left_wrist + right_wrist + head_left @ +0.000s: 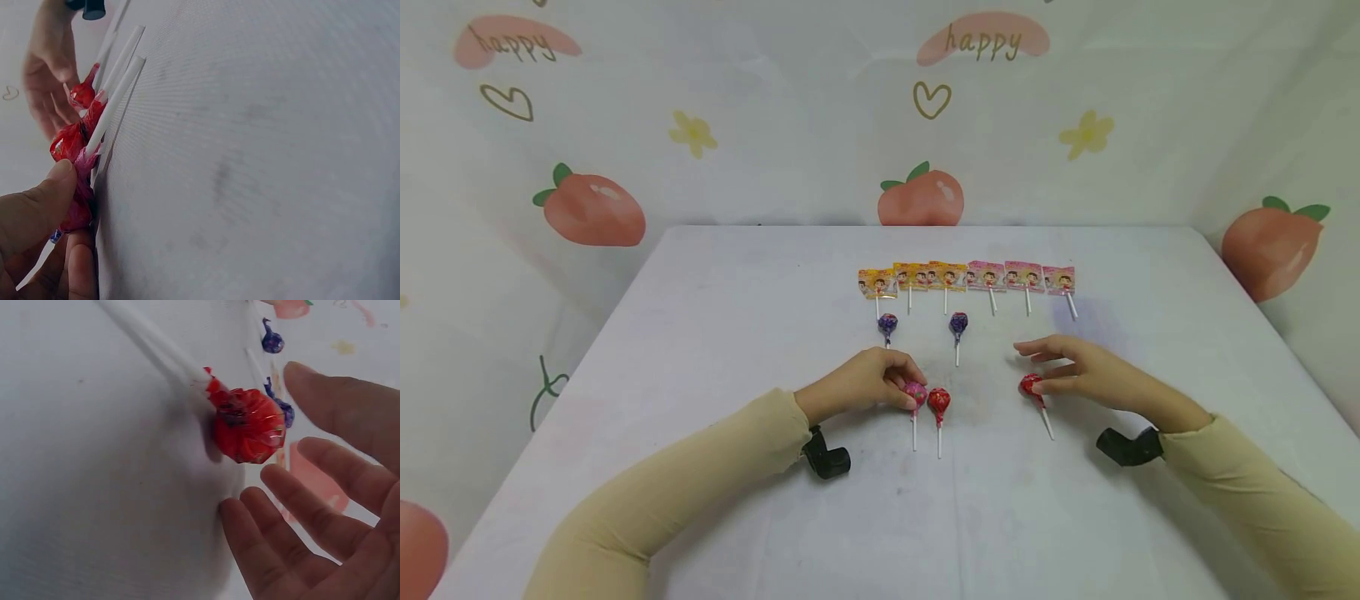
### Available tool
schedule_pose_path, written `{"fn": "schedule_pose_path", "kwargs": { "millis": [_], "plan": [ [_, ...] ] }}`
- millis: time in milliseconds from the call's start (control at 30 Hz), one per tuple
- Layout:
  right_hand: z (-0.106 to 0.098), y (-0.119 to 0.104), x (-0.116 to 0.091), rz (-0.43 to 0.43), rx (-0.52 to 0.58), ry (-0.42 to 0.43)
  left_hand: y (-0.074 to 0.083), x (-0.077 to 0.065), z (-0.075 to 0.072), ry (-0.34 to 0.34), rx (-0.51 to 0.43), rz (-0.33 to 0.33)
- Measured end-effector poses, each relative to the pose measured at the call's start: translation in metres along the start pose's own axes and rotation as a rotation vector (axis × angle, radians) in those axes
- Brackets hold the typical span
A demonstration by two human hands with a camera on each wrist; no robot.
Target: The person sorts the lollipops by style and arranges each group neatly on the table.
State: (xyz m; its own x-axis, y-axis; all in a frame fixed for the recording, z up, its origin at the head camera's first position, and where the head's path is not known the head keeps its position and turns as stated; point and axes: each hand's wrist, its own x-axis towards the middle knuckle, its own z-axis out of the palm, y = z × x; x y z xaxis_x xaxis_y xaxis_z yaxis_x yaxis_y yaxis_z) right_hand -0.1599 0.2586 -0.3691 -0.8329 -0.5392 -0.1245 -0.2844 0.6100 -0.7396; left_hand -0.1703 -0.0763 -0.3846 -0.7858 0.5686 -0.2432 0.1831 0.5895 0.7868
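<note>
My left hand (871, 382) pinches a pink-wrapped lollipop (914, 392) by its round head, thumb on one side and fingers on the other, its white stick toward me. Just right of it lies a red lollipop (939, 402), stick also toward me. A second red lollipop (1031, 385) lies slanted farther right, by the thumb of my right hand (1078, 371). In the right wrist view that hand (312, 519) has its fingers spread around the red head (250, 428) without gripping it.
Two purple lollipops (958, 323) lie beyond my hands. Behind them runs a row of flat packaged lollipops, yellow packets (877, 284) on the left and pink packets (1024, 276) on the right. All lie on a white table (760, 300) before a printed backdrop. Black wrist mounts (827, 457) hang under both sleeves.
</note>
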Motion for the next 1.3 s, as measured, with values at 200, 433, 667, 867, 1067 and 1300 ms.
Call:
{"fn": "schedule_pose_path", "kwargs": {
  "millis": [200,433,667,867,1067,1300],
  "plan": [
    [0.002,0.002,0.000,0.041,-0.027,-0.034,0.001,0.000,0.000,0.000,-0.002,-0.010],
    [-0.001,0.001,0.002,0.069,-0.030,-0.085,0.002,-0.001,0.001,0.003,-0.010,-0.021],
    [-0.008,-0.007,0.005,0.067,-0.097,-0.096,0.002,0.000,0.002,0.003,-0.015,-0.035],
    [-0.012,-0.028,0.009,0.048,-0.090,-0.026,0.002,-0.001,0.001,-0.003,-0.008,-0.028],
    [-0.001,-0.049,0.018,-0.015,-0.037,0.082,0.002,-0.001,-0.001,-0.009,-0.010,-0.015],
    [0.026,-0.055,0.027,-0.096,0.070,0.156,0.002,0.000,-0.001,-0.012,-0.003,-0.013]
  ]
}}
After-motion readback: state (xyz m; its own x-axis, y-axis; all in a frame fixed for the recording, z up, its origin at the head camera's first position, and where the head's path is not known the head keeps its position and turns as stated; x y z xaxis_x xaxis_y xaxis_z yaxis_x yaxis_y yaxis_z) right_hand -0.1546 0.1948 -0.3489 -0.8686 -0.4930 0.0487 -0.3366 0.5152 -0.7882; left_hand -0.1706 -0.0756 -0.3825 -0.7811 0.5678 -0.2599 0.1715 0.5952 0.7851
